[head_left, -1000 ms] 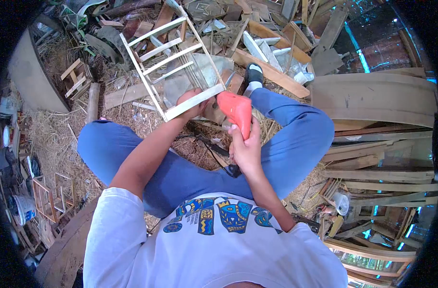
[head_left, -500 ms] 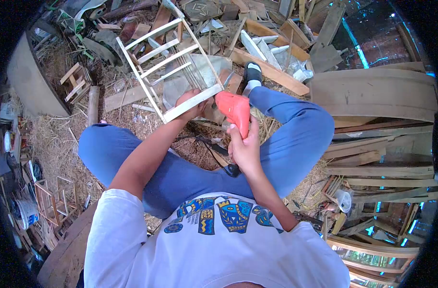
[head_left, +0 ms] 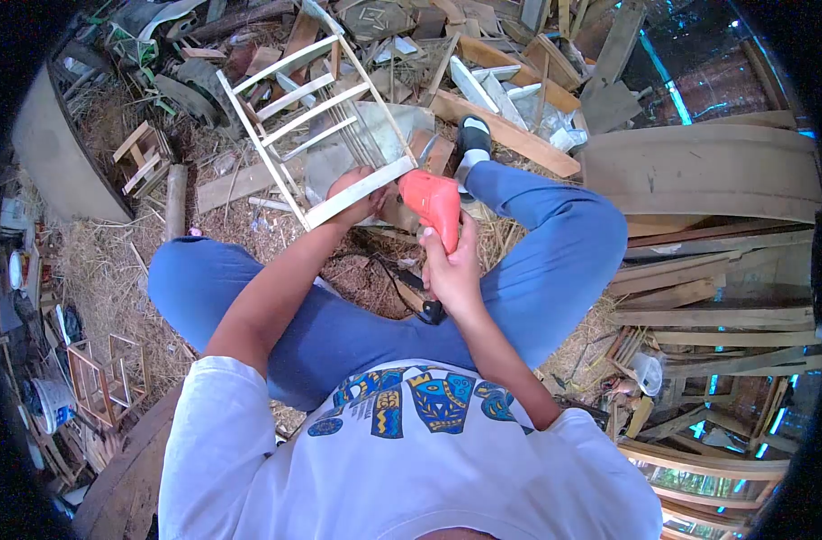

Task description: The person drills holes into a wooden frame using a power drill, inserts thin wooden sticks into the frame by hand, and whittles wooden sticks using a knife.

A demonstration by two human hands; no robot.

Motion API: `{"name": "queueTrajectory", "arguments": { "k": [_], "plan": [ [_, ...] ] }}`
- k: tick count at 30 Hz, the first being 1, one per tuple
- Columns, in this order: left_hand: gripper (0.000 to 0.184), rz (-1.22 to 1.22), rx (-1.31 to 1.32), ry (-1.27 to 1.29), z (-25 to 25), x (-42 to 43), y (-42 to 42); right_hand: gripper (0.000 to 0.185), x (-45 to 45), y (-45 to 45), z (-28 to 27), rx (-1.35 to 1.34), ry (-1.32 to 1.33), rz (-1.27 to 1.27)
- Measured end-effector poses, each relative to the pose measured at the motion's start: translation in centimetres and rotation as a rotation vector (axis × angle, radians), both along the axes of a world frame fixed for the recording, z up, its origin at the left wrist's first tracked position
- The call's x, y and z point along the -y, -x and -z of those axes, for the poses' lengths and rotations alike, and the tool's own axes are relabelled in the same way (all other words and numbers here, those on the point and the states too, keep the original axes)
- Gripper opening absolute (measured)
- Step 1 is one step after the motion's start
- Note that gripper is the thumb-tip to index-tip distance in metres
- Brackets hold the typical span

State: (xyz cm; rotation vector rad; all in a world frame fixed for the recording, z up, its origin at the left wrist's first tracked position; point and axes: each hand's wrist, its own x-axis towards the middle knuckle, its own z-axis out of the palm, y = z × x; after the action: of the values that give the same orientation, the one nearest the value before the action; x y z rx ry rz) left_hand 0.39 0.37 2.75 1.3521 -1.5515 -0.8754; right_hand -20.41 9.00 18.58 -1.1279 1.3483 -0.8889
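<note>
My right hand (head_left: 452, 272) is wrapped round the handle of a red electric drill (head_left: 434, 203). The front of the drill meets the right end of the near rail of a pale wooden frame (head_left: 361, 191); its bit is hidden from view. Slats cross the frame, which stands tilted between my legs. Closed on that near rail from below and behind, my left hand (head_left: 350, 187) steadies the frame, its fingers partly hidden. A dark cord (head_left: 388, 267) trails below the drill's handle.
Wood offcuts and planks (head_left: 505, 135) litter the ground ahead. Curved boards (head_left: 699, 175) are stacked to the right. A small wooden frame (head_left: 108, 382) and a white bucket (head_left: 53, 402) stand at left. Straw and shavings cover the floor around my legs.
The drill and my right hand have shifted slightly left, toward the corner of the frame. My left hand and the frame have barely moved.
</note>
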Motion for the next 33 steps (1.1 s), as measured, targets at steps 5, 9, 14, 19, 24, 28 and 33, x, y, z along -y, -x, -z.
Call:
{"name": "queueTrajectory", "arguments": {
  "k": [5,9,14,19,24,28,33],
  "plan": [
    [0.018,-0.006,0.277,0.151,0.0,0.0,-0.6,0.056,-0.3,0.1,-1.3,0.034,-0.026,-0.006],
    [0.024,-0.078,0.470,0.220,1.7,0.4,-0.7,0.057,-0.3,0.3,-1.0,-0.020,-0.019,-0.005],
    [0.024,-0.076,0.424,0.177,0.7,0.4,-0.6,0.059,0.1,-0.1,0.0,0.015,-0.009,-0.007],
    [0.022,-0.079,0.506,0.100,0.7,0.4,-0.8,0.058,-0.5,0.0,-1.7,0.041,-0.055,0.008],
    [0.026,-0.052,0.180,-0.082,-1.3,0.0,-0.2,0.059,0.0,-0.1,-0.7,0.016,-0.061,0.006],
    [0.028,-0.024,0.412,0.154,1.7,0.9,-1.1,0.058,0.0,0.1,-0.6,0.095,-0.037,-0.012],
    [0.021,-0.052,0.408,0.173,-0.1,0.0,-0.4,0.054,-0.9,0.7,-2.7,0.044,-0.054,0.004]
  ]
}}
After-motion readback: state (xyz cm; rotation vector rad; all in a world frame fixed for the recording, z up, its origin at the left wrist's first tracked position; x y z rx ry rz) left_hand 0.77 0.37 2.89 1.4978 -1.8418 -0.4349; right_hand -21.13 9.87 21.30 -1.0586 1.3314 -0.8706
